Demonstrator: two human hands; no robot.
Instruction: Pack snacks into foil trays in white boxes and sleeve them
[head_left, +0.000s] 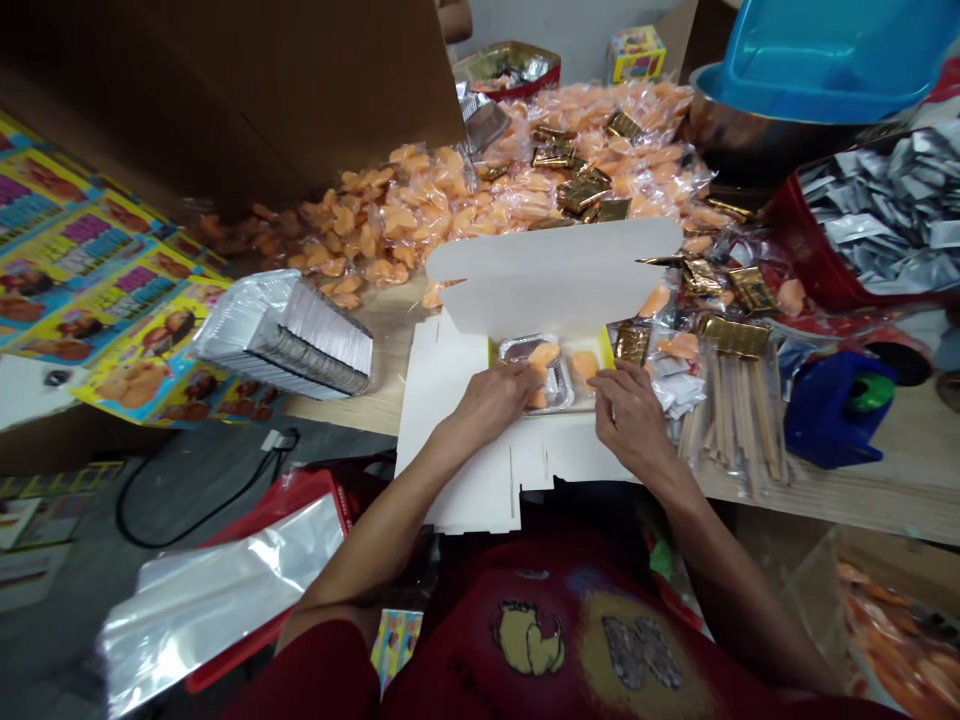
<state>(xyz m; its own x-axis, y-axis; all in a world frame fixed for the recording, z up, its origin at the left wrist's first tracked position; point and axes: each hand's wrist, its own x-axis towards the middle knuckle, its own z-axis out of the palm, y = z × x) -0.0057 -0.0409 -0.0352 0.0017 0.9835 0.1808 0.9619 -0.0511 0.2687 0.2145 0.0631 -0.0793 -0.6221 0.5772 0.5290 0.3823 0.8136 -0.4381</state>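
A white cardboard box (450,385) lies open on the table edge in front of me, its lid (555,265) standing up at the back. Inside sits a small foil tray (525,352) with orange wrapped pieces (544,354). My left hand (491,400) rests on the tray's left side, fingers curled on its rim. My right hand (634,415) presses at the box's right front corner, fingers bent, beside a gold sachet (632,342). What the right fingers grip is hidden.
A heap of orange wrapped snacks (465,205) and gold sachets covers the table behind. A stack of foil trays (289,335) lies left, wooden sticks (731,410) and a blue tape dispenser (836,410) right, a red bin of silver sachets (877,215) far right.
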